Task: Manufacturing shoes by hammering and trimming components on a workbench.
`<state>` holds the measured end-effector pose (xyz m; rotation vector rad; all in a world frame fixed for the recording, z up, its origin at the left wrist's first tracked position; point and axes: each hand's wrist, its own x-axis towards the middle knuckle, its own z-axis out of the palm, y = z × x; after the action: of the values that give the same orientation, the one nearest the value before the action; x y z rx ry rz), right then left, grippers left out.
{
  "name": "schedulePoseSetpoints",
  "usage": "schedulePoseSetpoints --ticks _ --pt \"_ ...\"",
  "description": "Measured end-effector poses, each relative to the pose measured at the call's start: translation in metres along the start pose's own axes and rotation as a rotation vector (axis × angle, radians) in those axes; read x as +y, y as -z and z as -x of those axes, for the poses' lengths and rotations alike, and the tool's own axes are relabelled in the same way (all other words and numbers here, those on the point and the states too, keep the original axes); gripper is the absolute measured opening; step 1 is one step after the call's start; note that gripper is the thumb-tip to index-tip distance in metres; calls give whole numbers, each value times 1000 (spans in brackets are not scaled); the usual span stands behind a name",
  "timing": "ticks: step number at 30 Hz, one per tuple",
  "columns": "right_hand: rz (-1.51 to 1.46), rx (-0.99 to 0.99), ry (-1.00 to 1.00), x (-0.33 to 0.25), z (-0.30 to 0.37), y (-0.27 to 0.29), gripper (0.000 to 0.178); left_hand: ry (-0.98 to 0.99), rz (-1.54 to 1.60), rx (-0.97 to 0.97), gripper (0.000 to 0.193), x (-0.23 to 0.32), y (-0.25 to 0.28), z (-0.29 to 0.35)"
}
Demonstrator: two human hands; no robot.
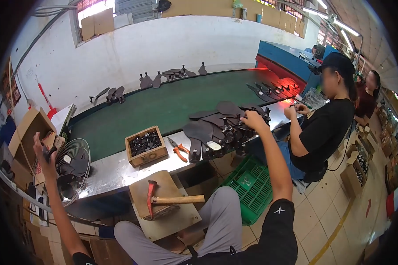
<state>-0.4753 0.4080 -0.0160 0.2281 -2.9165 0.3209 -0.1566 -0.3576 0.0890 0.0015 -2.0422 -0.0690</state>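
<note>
My right hand reaches over a heap of dark shoe soles with heels at the front edge of the bench. Its fingers are closed on one heeled shoe sole at the heap's right side, partly hidden by the hand. Far to the left, my left hand is raised beside a round wire basket with dark soles in it. A small dark piece shows against the palm, its kind unclear. On a board by my knees lies a hammer with a red head and wooden handle.
A wooden box of small black parts and orange-handled pliers sit on the metal ledge. Behind runs a green conveyor belt carrying more soles. A green crate stands by my right leg. A co-worker sits to the right.
</note>
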Motion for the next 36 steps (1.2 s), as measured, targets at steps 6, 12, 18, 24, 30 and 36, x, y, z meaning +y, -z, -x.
schedulePoseSetpoints --ticks 6,12,18,24,30,36 --pt "-95 -193 89 32 -37 -18 41 562 -702 -407 114 -106 -30 100" --pt "150 -156 -35 -19 -60 35 43 510 -619 -473 111 -6 -29 99" --pt "-347 361 304 -89 -55 106 45 93 -252 -298 98 141 -39 30" --pt "-733 -203 954 -278 67 153 34 -224 6 -108 75 268 -44 -29" --pt "-455 -26 785 -224 95 147 56 -359 -158 -58 34 205 -51 -16" --pt "-34 213 318 -23 -10 25 52 159 -360 -180 62 23 7 4"
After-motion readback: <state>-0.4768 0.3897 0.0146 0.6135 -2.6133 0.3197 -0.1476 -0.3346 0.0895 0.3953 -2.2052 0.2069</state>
